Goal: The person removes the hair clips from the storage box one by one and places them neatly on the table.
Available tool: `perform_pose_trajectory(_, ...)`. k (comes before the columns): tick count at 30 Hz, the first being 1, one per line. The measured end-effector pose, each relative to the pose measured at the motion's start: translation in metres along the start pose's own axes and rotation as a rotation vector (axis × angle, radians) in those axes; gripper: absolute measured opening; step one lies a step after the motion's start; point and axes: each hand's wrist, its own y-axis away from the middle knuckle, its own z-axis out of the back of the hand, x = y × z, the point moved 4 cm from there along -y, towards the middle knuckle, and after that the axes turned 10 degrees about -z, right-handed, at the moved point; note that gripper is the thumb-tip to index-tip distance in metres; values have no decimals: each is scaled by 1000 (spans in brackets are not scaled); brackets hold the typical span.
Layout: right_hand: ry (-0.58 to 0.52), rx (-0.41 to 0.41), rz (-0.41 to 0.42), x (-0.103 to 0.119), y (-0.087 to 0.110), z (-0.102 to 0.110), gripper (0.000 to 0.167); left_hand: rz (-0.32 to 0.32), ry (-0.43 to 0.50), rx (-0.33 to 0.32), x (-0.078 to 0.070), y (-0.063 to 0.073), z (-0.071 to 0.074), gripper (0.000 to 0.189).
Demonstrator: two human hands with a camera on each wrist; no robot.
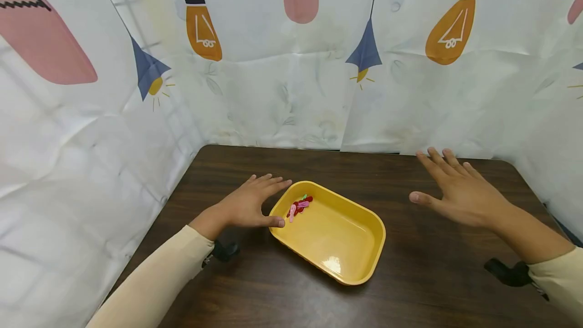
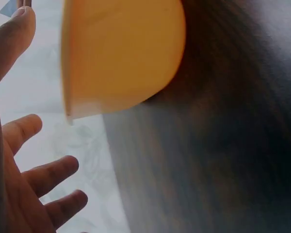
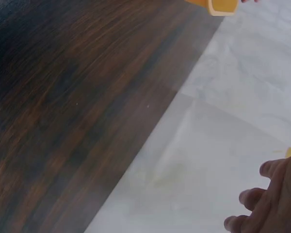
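Both grips released, my left hand [image 1: 248, 204] hung by a yellow tray [image 1: 339, 227], my right hand [image 1: 464, 196] above the brown table [image 1: 419, 282]; lamp-printed white sheeting [image 1: 483, 100] hung behind.

Dark brown wood-grain table [image 1: 423, 272] with rounded far corners; on it, a yellow tray [image 1: 339, 234] sits askew.

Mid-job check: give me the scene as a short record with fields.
yellow tray: on dark wood table, set at an angle
contents: small clips, pink, red and green, bunched toward the tray's left end
left hand: fingers extended at that end; contact unclear
right hand: fingers spread, right of the tray, holding nothing
backdrop: patterned white sheet
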Motion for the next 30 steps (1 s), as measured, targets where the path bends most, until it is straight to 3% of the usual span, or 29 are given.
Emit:
perform_pose_trajectory(6, -23, -3, 20, 4, -1, -4, 95, -17, 95, 13, 7, 1, -11, 99)
perform_pose_trajectory(13, -30, -5, 35, 12, -4, -7, 96, 33, 200, 22, 13, 4, -20, 97)
perform_pose_trajectory(21, -54, -15, 44, 18, -8, -7, 95, 34, 310, 21, 16, 6, -26, 99)
perform_pose_trajectory(30, -53, -16, 81, 27, -13, -12, 96, 80, 361, 33, 16, 6, -30, 99)
